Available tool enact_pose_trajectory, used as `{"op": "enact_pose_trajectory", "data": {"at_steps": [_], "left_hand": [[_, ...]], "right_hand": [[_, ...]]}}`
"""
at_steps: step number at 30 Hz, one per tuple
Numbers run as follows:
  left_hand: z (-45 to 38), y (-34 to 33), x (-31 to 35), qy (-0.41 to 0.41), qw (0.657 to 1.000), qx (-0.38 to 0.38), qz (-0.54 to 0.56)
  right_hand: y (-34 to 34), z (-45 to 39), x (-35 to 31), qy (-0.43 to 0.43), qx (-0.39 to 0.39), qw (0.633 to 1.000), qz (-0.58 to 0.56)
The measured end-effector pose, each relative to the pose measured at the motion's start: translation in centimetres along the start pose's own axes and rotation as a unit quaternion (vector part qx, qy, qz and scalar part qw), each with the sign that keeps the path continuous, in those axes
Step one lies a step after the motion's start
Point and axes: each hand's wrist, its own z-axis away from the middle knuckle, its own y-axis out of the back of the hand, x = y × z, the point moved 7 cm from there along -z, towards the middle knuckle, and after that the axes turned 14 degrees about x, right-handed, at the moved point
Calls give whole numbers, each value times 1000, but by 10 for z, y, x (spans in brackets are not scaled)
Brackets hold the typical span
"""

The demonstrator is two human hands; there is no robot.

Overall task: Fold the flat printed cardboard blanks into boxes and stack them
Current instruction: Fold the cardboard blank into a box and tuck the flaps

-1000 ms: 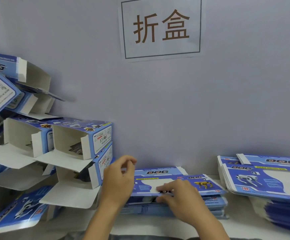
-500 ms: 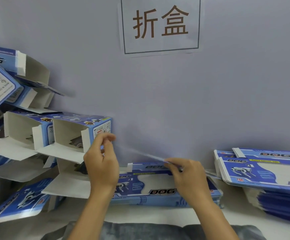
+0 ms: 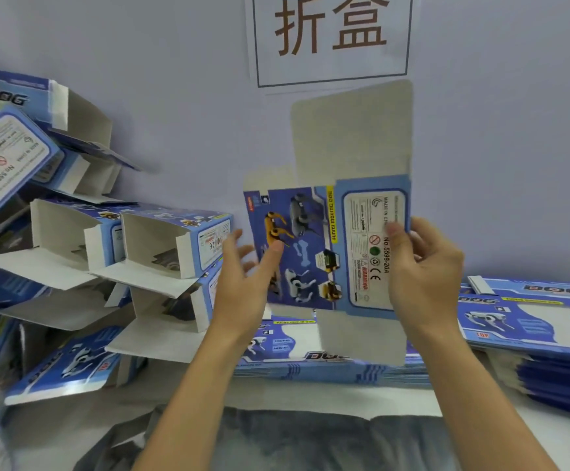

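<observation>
You hold one flat blank (image 3: 328, 246) upright in front of the wall, above the tabletop (image 3: 311, 396), printed side toward you: dog pictures on the left panel, white label panel with "No 5599-20A" on the right. Your left hand (image 3: 243, 283) takes its left edge, thumb on the printed face near the yellow dog, the other fingers behind the card; grip holding the blank. Your right hand (image 3: 426, 266) takes the right edge, thumb pressed on the label panel, fingers wrapped behind; grip also holding the blank. A grey unprinted flap (image 3: 351, 130) stands up from the top of the blank and reaches just under the paper sign (image 3: 331, 39) with two brown characters on the wall. Another grey flap (image 3: 362, 338) hangs from the bottom edge. Below the held blank, a low stack of flat blanks (image 3: 311, 362) lies on the tabletop, "DOG" print facing up. To your right a second, taller stack of blanks (image 3: 531, 321) lies near the wall, well apart from your hands. To your left, folded boxes (image 3: 161, 239) are piled against the wall, open ends toward you, flaps hanging out; upper ones sit tilted. One more printed piece (image 3: 62, 368) leans at the pile's foot. Grey cloth (image 3: 294, 440) shows at the bottom edge.
</observation>
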Motion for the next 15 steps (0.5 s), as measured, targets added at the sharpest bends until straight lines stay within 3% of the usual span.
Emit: {"op": "enact_pose_trajectory", "data": {"at_steps": [2, 6, 15], "left_hand": [[1, -2, 6, -13, 1000, -21, 5], [-4, 7, 16, -34, 999, 6, 41], [7, -7, 29, -67, 996, -42, 41]], "right_hand": [[0, 0, 1, -35, 3, 999, -22], [-6, 3, 13, -99, -27, 994, -41], [-17, 16, 23, -166, -94, 979, -75]]}}
